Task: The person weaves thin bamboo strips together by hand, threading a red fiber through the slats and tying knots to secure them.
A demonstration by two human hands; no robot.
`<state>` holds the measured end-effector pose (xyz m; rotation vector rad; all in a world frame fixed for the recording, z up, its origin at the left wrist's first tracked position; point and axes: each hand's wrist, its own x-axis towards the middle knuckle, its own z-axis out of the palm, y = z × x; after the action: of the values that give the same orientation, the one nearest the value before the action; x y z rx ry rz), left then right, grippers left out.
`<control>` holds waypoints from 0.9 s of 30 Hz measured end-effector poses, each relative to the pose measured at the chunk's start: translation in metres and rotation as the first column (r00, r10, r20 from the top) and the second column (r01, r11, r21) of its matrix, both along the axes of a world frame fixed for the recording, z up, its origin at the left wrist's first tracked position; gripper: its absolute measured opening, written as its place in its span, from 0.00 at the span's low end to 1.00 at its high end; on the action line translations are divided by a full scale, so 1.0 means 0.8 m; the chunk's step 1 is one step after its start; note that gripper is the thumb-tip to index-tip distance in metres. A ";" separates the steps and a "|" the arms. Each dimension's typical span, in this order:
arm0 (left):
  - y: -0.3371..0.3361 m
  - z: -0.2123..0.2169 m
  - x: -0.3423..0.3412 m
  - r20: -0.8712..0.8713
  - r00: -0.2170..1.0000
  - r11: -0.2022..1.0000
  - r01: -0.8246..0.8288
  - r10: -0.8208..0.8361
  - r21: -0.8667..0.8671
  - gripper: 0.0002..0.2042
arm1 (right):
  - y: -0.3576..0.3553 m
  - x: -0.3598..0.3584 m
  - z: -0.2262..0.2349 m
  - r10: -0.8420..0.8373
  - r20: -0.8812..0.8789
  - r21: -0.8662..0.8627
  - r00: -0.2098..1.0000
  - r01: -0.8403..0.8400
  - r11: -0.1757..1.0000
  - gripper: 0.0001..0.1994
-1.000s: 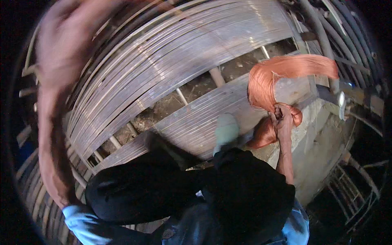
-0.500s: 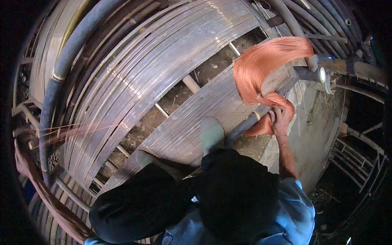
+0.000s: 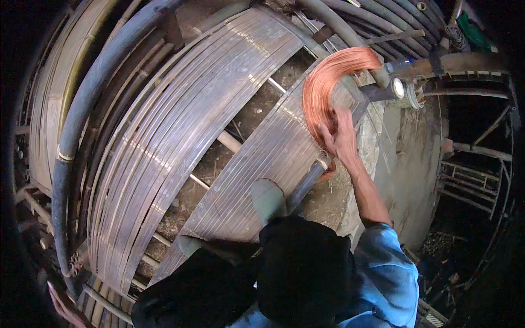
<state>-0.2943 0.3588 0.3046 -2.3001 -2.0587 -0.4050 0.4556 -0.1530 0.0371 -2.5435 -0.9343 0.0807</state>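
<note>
- Slatted platform [image 3: 180, 123] fills the middle of a dim, cluttered space, its long strips laid side by side in two panels over crosswise poles, which probably carry the weight.
- Across the platform's far right end lies the coppery bundle [image 3: 315, 90], many fine strands gathered into one smooth curve; keeping them together likely prevents tangles.
- At the platform's right side, the right hand [image 3: 342, 136] pinches the bundle's lower bend between thumb and bent fingers, seemingly so the strands stay grouped and cannot slide.
- Along that same side runs a dark pole [image 3: 306, 186] with a pale collar; the bundle's lower end shows beside it, though whether it wraps round cannot be told.
- Beyond the platform's near left corner, the left hand [image 3: 66, 306] is partly in view, dim and cut off; I cannot tell whether it is spread, pressed together or pinching anything.
- On the platform's nearer panel, two greyish covered feet [image 3: 268, 199] are planted apart, perhaps for a steady seat.
- Left of the platform, a thick curved pole [image 3: 98, 90] looks like part of the frame.
- Right of the platform, a grey slab [image 3: 407, 180] spreads toward a barred frame [image 3: 467, 186].
</note>
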 end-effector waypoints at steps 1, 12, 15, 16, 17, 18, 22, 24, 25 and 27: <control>-0.014 0.002 -0.011 -0.001 0.999 0.999 -0.038 0.038 -0.013 0.39 | 0.014 0.010 0.002 0.069 0.091 0.020 0.993 -0.071 0.997 0.31; -0.130 0.027 -0.118 -0.032 0.941 0.942 -0.337 0.336 -0.001 0.19 | 0.070 -0.056 0.020 0.292 -0.955 0.168 0.057 -0.706 0.688 0.36; -0.141 0.023 -0.149 -0.134 0.903 0.910 -0.414 0.407 -0.027 0.20 | 0.032 -0.054 0.030 0.172 -0.943 -0.210 0.286 -0.909 0.360 0.28; -0.142 0.018 -0.158 -0.171 0.889 0.899 -0.437 0.425 -0.040 0.20 | 0.001 -0.043 0.016 0.275 -0.859 -0.264 0.431 -0.835 0.483 0.24; -0.144 0.013 -0.168 -0.212 0.873 0.886 -0.460 0.440 -0.054 0.20 | -0.036 -0.030 -0.006 0.349 -0.742 -0.290 0.573 -0.743 0.603 0.19; -0.147 0.010 -0.177 -0.247 0.856 0.875 -0.481 0.453 -0.061 0.20 | -0.064 -0.011 -0.023 0.277 -0.682 -0.309 0.676 -0.610 0.730 0.16; -0.152 -0.003 -0.201 -0.382 0.790 0.833 -0.547 0.480 -0.086 0.21 | -0.074 0.049 0.014 0.239 -0.679 -0.182 0.694 -0.475 0.861 0.08; -0.152 -0.012 -0.209 -0.432 0.770 0.823 -0.559 0.469 -0.104 0.22 | -0.049 0.054 0.046 0.014 -0.911 -0.099 0.412 -0.252 0.963 0.13; -0.150 -0.017 -0.210 -0.460 0.764 0.822 -0.557 0.453 -0.116 0.22 | -0.038 0.055 0.054 0.013 -0.912 -0.101 0.411 -0.256 0.961 0.13; -0.133 -0.031 -0.207 -0.480 0.784 0.844 -0.515 0.394 -0.148 0.23 | -0.011 0.049 0.065 0.053 -0.895 -0.008 0.443 -0.135 0.991 0.16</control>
<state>-0.4601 0.2521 0.2802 -1.6659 -2.4151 0.4034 0.4951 -0.1616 0.0891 -1.9766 -0.5866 1.3946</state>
